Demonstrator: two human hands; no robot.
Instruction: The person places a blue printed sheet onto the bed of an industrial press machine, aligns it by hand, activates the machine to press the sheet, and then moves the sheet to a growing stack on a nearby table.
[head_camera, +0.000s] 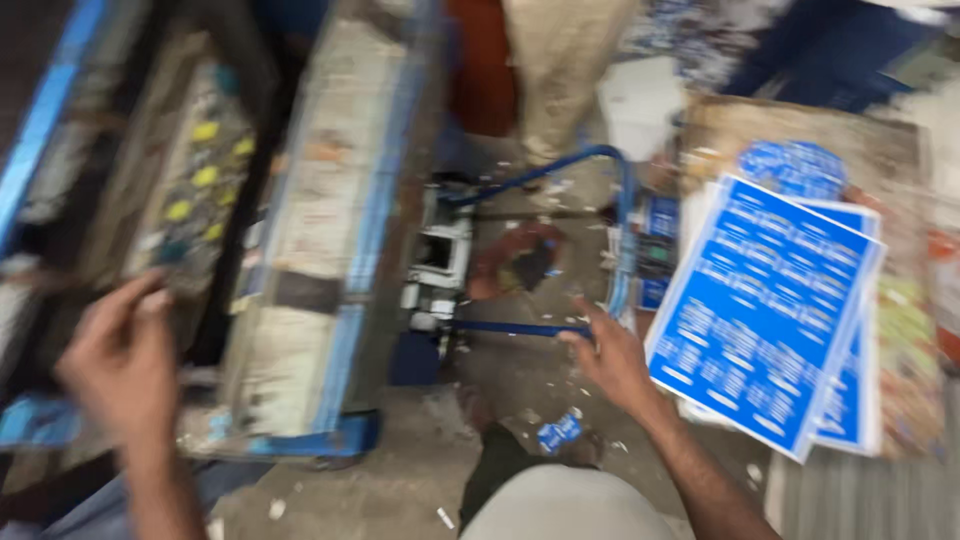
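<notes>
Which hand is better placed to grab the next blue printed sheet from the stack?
Probably the right hand: it hangs open just left of the stack of blue printed sheets. The left hand is far off, over the blue-framed machine.

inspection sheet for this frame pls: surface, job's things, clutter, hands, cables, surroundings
Surface: grey concrete floor, dusty; image blurred.
Job's things: stack of blue printed sheets lying at right; blue-framed machine at left.
Clutter: paper scraps on the floor, one blue scrap near the knee.
Hands: left hand open, over the machine's edge; right hand open, at the blue metal bar, contact unclear.
Cables: nothing seen.
Surroundings: another person's legs at top; brown board under the sheets.
</notes>
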